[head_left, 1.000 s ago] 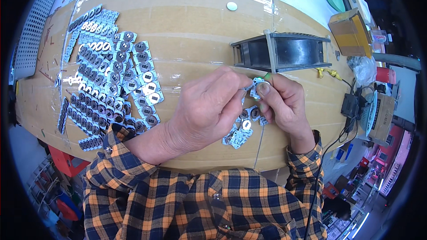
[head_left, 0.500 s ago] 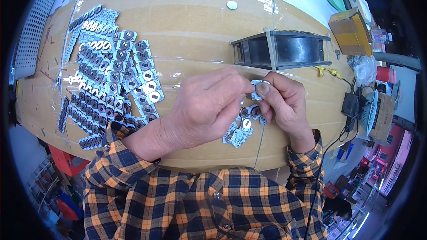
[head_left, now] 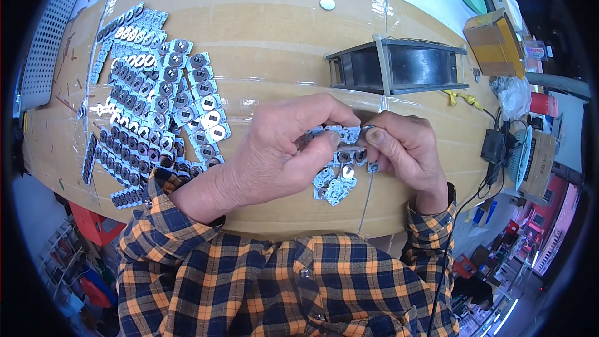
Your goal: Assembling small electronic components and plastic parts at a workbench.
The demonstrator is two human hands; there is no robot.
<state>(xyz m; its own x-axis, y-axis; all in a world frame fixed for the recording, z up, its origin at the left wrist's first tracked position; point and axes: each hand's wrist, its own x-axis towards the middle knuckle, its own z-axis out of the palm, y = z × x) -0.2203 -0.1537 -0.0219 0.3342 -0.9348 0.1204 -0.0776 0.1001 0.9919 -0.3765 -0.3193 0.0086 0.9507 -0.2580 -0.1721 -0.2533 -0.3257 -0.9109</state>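
Note:
My left hand point(head_left: 290, 146) is closed, thumb and fingers pinching a strip of small light-blue circuit boards point(head_left: 350, 134). Part of that strip hides behind the fingers. Close by on its right, my right hand point(head_left: 407, 150) pinches a small round silver disc point(head_left: 369, 130) that looks like a coin cell; its thumb covers most of it. Whether disc and strip touch, I cannot tell. Just below the hands lies a small pile of blue boards with round discs point(head_left: 337, 188). To the left, many more board strips point(head_left: 140, 112) carrying silver and dark discs lie in rows.
A black fan point(head_left: 399, 65) stands beyond my hands on the cardboard-covered table point(head_left: 262, 31). A white round piece point(head_left: 327, 4) lies at the far side. Along the right edge are a cardboard box point(head_left: 494, 43), a plastic bag point(head_left: 513, 97) and cables with a black adapter point(head_left: 493, 145).
My hands have drawn slightly apart, the right one moving right. More of the board strip shows, now in my left hand's pinch, while my right hand keeps a disc.

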